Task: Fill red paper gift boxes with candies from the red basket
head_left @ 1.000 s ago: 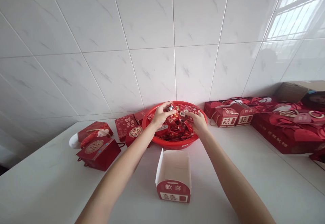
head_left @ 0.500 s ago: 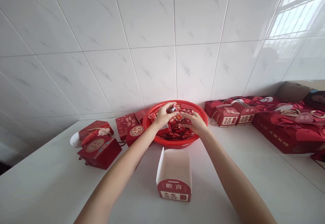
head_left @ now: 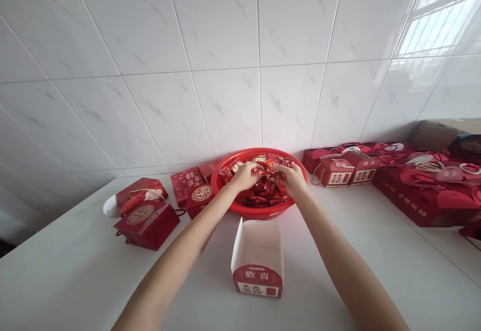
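A red plastic basket (head_left: 259, 216) holds a heap of red-wrapped candies (head_left: 263, 191). Over its left half, my left hand (head_left: 245, 177) has curled fingers closed around a small red-wrapped candy (head_left: 257, 172), partly hidden by them. My right hand (head_left: 293, 181) reaches into the right half, its bent fingers apart among the candies. A red packet with pale dots (head_left: 287, 162) lies just behind those fingers. In front of the basket stands an open-topped red and white paper box (head_left: 257, 276); its white interior faces up.
At the left lie red gift boxes (head_left: 148, 223), one with a cord handle. More red boxes (head_left: 188, 183) touch the basket's left side. Small handled boxes (head_left: 336, 172) and a large group of red boxes (head_left: 424, 196) occupy the right. A tiled wall (head_left: 225, 105) closes off the back.
Both hands have come down closer to the candies. The left hand moved slightly lower, and the right fingers now spread away from the dotted packet. The paper box has stayed put.
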The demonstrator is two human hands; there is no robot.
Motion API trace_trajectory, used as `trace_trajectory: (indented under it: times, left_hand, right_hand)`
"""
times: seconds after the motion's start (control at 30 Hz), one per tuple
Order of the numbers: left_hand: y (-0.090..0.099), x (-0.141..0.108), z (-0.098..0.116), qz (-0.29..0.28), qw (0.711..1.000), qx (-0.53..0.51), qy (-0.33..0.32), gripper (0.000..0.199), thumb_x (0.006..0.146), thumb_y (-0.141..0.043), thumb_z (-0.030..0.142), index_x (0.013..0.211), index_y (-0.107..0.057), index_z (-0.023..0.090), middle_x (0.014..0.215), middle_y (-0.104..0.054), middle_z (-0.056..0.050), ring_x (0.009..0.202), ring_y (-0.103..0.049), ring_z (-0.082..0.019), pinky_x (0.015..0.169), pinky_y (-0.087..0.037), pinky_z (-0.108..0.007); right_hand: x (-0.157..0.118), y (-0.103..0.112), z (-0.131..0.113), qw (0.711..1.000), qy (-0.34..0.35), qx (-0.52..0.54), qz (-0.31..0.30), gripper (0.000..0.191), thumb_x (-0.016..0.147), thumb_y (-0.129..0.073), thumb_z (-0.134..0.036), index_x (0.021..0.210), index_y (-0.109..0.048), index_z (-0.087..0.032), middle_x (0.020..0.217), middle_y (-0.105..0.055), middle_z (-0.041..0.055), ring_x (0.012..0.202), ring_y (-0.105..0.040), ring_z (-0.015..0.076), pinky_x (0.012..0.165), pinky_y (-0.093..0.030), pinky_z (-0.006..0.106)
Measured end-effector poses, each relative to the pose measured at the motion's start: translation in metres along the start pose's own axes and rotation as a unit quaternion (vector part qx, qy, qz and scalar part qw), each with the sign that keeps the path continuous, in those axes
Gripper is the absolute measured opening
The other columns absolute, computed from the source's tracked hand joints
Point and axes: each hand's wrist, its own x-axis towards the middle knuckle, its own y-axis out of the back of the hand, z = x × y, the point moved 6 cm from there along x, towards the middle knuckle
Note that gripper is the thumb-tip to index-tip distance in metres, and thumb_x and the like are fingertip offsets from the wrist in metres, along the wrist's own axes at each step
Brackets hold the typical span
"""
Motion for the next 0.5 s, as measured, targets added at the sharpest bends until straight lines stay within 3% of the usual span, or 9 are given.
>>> trace_trajectory:
  times: [0.13,0.23,0.33,0.5]
  left_hand:
    - [-0.023,-0.009,0.010,-0.144,0.988,0.038,-0.030,0.011,0.061,-0.080,0.022,0.071,-0.078,0.025,0.075,-0.075,-0.001,0.071,-0.069,-0.022,0.070,-0.053,-0.029]
    - [-0.031,-0.014,0.008,-0.197,0.978,0.068,-0.026,0.007,0.061,-0.080,0.022,0.060,-0.074,0.025,0.058,-0.069,0.002,0.052,-0.061,-0.017,0.057,-0.047,-0.026]
    - [-0.027,-0.012,0.005,-0.169,0.980,0.101,-0.019,0.009,0.066,-0.076,0.022,0.059,-0.071,0.024,0.057,-0.068,0.001,0.054,-0.061,-0.018,0.061,-0.047,-0.028]
    - [-0.010,-0.006,0.008,-0.049,0.990,0.129,-0.013,0.009,0.082,-0.065,0.023,0.080,-0.074,0.022,0.080,-0.075,-0.007,0.080,-0.069,-0.028,0.081,-0.050,-0.036]
  right_hand:
    - [-0.001,0.001,-0.001,1.000,0.003,0.005,0.007,0.021,0.056,-0.076,-0.013,0.069,-0.061,-0.019,0.068,-0.067,-0.0012,0.066,-0.064,0.0151,0.051,-0.058,0.025]
    - [-0.001,0.001,0.000,1.000,0.005,0.007,0.007,0.022,0.056,-0.077,-0.013,0.070,-0.061,-0.019,0.068,-0.066,-0.0017,0.065,-0.064,0.0148,0.052,-0.058,0.025]
    - [-0.002,0.001,-0.001,1.000,0.003,0.007,0.010,0.021,0.056,-0.077,-0.014,0.069,-0.061,-0.019,0.068,-0.066,-0.0016,0.066,-0.063,0.0146,0.052,-0.058,0.025]
    - [-0.002,0.002,-0.002,1.000,0.004,0.009,0.017,0.022,0.056,-0.075,-0.014,0.070,-0.060,-0.019,0.069,-0.067,-0.0017,0.066,-0.064,0.0153,0.051,-0.058,0.025]
